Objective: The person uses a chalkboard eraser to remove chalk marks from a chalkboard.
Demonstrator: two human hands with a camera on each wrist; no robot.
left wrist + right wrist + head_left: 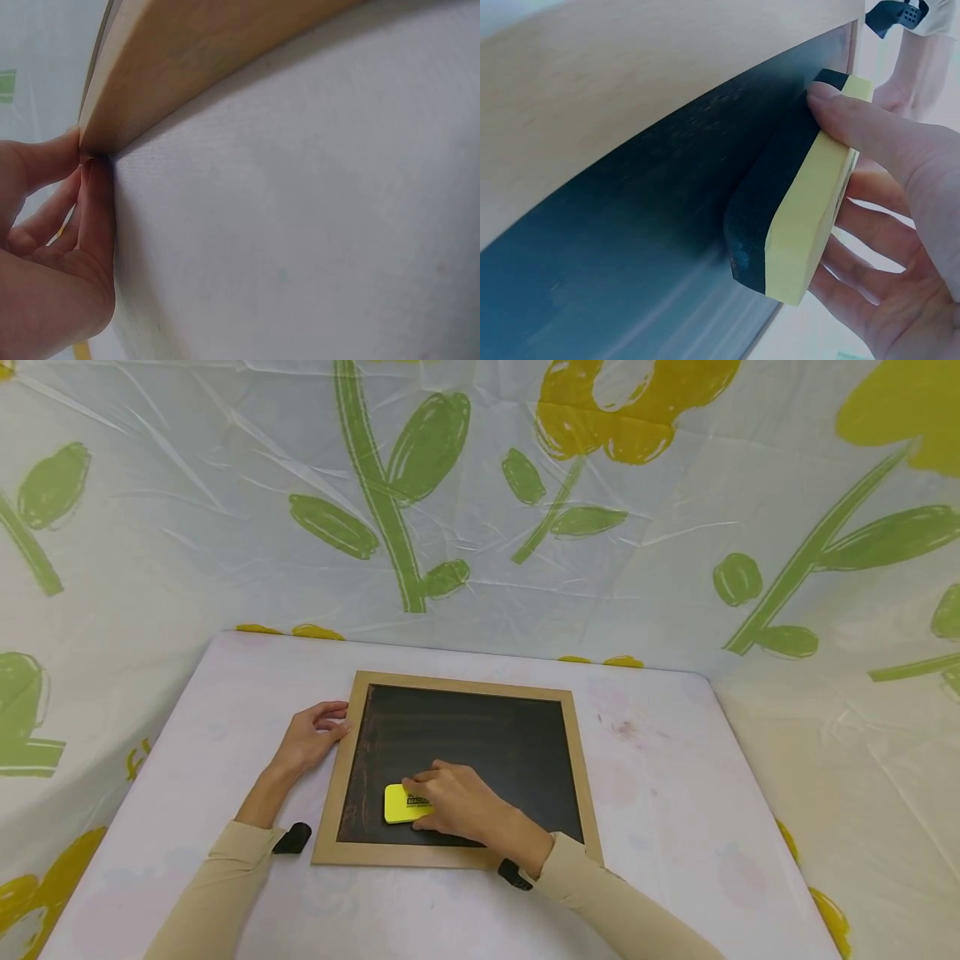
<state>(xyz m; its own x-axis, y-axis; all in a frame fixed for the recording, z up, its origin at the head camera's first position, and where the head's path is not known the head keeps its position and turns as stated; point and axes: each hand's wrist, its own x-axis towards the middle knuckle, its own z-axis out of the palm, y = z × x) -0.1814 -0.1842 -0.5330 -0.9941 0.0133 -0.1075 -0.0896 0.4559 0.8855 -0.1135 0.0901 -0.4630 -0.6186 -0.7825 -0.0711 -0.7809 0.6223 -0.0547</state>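
A chalkboard (480,743) in a light wooden frame lies on the table, with faint reddish-brown smears along its left side. My right hand (465,802) holds a yellow eraser (396,804) over the board's lower left part. In the right wrist view the thumb presses one long side of the eraser (802,217) and the fingers wrap the other; its black felt faces the board. My left hand (307,739) steadies the board's left edge, high up. Up close in the left wrist view, thumb and fingertips pinch the wooden frame (172,60).
A pale cloth with faint prints covers the table (660,793). Behind and beside it hangs a white curtain (247,552) with green leaves and yellow flowers. Both wrists wear a black device, the left one (294,838) near the board's lower left corner.
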